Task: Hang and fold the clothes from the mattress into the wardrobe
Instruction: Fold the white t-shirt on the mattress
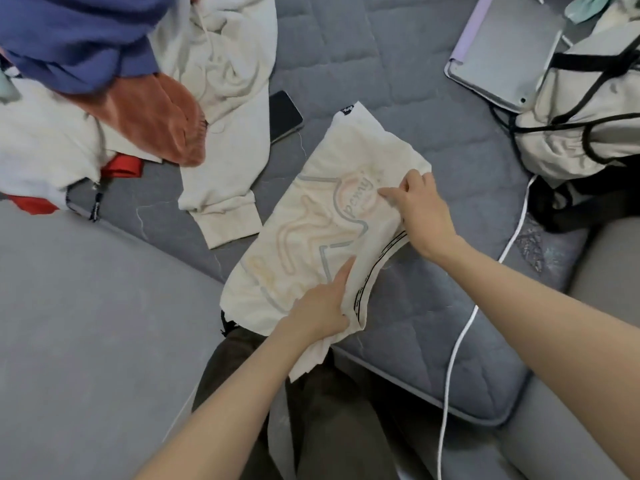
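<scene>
Taken from a single wide-angle camera worn on the head, near above a grey quilted mattress (415, 98). Faced forward and steeply down, along both bare forearms to the left hand (317, 311) and right hand (420, 211) on a cream printed T-shirt (311, 237) at frame centre. Caught a heap of blue, rust and white clothes (104, 81) at upper left, a beige black-strapped bag (588, 109) at upper right.

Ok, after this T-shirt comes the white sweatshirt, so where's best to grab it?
Take the sweatshirt by its ribbed end, coming from the near side. That end lies flat and free on the mattress, while the far part runs up under the rust garment and beside the blue garment, so pulling there would likely drag the pile.
</scene>
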A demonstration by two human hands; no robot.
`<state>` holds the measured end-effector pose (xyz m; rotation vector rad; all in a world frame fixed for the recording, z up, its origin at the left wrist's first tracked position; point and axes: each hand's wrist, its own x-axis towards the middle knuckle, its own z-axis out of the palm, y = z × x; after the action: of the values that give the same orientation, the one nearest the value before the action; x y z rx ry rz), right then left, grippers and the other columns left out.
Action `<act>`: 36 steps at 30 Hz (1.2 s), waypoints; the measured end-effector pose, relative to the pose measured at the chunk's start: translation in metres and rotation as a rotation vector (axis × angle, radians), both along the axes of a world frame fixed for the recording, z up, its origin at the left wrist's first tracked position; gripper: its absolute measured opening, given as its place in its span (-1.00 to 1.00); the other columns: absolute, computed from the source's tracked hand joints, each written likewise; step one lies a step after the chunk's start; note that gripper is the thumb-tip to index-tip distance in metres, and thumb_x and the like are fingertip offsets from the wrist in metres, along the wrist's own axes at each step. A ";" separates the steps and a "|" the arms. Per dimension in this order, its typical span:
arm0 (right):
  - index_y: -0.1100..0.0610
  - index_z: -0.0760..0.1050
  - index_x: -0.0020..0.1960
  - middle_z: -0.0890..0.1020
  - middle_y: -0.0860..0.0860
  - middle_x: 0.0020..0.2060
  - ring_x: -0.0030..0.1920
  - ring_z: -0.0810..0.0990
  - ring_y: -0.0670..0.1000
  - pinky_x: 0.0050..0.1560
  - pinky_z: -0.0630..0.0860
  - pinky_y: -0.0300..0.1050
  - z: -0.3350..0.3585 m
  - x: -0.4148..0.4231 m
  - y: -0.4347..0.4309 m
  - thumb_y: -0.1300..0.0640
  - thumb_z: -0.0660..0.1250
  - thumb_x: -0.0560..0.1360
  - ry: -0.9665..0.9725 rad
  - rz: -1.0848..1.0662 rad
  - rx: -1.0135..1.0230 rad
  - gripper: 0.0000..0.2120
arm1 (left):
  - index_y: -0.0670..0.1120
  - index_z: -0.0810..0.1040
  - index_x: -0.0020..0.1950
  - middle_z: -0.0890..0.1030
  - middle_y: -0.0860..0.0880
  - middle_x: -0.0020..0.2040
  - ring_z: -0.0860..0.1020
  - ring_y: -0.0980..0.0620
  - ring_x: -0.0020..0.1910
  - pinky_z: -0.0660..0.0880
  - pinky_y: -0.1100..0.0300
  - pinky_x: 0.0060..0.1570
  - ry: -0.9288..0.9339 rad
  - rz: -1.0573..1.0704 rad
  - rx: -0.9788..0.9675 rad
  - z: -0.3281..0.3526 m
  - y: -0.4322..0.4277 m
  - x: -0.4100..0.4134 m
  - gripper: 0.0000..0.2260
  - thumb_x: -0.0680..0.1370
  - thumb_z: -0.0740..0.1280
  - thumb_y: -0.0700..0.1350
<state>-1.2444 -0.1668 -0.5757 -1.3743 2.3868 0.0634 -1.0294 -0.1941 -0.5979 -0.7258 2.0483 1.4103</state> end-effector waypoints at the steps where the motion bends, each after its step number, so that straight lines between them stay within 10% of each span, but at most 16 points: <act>1: 0.13 0.47 0.33 0.39 0.22 0.13 0.12 0.32 0.18 0.00 0.38 0.07 -0.002 -0.001 0.005 0.37 0.17 0.53 -0.005 -0.002 -0.027 -0.59 | 0.18 -0.29 0.54 0.41 -0.03 -0.35 0.42 0.03 -0.38 0.33 0.21 -0.39 -0.008 0.009 0.006 -0.003 0.006 -0.003 -0.10 0.47 0.30 -0.21; 7: 0.04 0.43 0.37 0.36 0.18 0.23 0.20 0.29 0.23 0.07 0.39 0.02 -0.024 -0.006 0.028 0.29 0.23 0.56 -0.015 -0.190 0.045 -0.59 | 0.18 -0.24 0.55 0.57 -0.09 -0.03 0.56 -0.04 -0.06 0.46 0.24 -0.11 -0.106 -0.065 0.123 -0.015 0.028 -0.018 -0.16 0.50 0.31 -0.03; 10: 0.01 0.38 0.42 0.28 0.12 0.37 0.34 0.21 0.25 0.25 0.31 0.03 -0.034 -0.008 0.042 0.29 0.14 0.59 -0.272 -0.391 0.203 -0.57 | 0.10 0.20 0.52 0.47 -0.02 0.34 0.43 -0.04 0.32 0.37 0.11 0.24 -0.267 -0.186 0.043 -0.018 0.021 -0.021 -0.41 0.53 0.25 0.19; 15: 0.17 0.32 0.30 0.33 0.16 0.28 0.19 0.39 0.21 0.08 0.38 0.02 -0.036 0.016 0.046 0.26 0.14 0.55 -0.337 -0.846 -0.086 -0.68 | -0.01 0.50 0.26 0.61 -0.03 0.07 0.56 -0.02 0.05 0.40 0.18 -0.10 -0.114 0.158 -0.263 -0.016 -0.031 -0.023 -0.72 0.57 0.21 0.00; 20: 0.25 0.04 0.42 0.34 0.13 0.35 0.32 0.40 0.17 0.30 0.42 0.16 -0.045 0.060 0.042 0.09 0.32 0.54 -0.853 -1.412 -0.101 -0.37 | -0.10 0.41 0.35 0.34 -0.17 0.27 0.32 -0.16 0.27 0.33 0.05 0.18 -0.016 0.436 -0.506 -0.022 -0.094 -0.021 -0.62 0.53 0.27 -0.11; 29: 0.22 0.49 0.27 0.45 0.12 0.30 0.37 0.34 0.19 0.30 0.43 0.10 -0.071 0.093 0.052 -0.15 0.55 0.30 -0.889 -1.487 -0.085 -0.31 | -0.11 0.36 0.36 0.46 -0.10 0.29 0.41 -0.15 0.30 0.37 -0.14 0.29 -0.282 0.406 -0.284 -0.045 -0.137 -0.038 -0.20 0.28 0.42 0.31; 36: 0.22 0.47 0.31 0.63 0.14 0.16 0.14 0.62 0.13 0.21 0.53 0.10 -0.064 0.094 0.055 0.15 0.50 0.43 -1.232 -1.724 -0.445 -0.51 | -0.18 0.55 0.24 0.62 -0.10 0.14 0.59 -0.10 0.09 0.55 0.03 0.06 -0.197 0.477 0.024 -0.048 -0.139 -0.031 -0.65 0.51 0.38 -0.05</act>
<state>-1.1501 -0.1116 -0.6398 0.7980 1.6128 -1.3008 -1.0606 -0.3330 -0.6458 -1.3518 1.7718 1.5330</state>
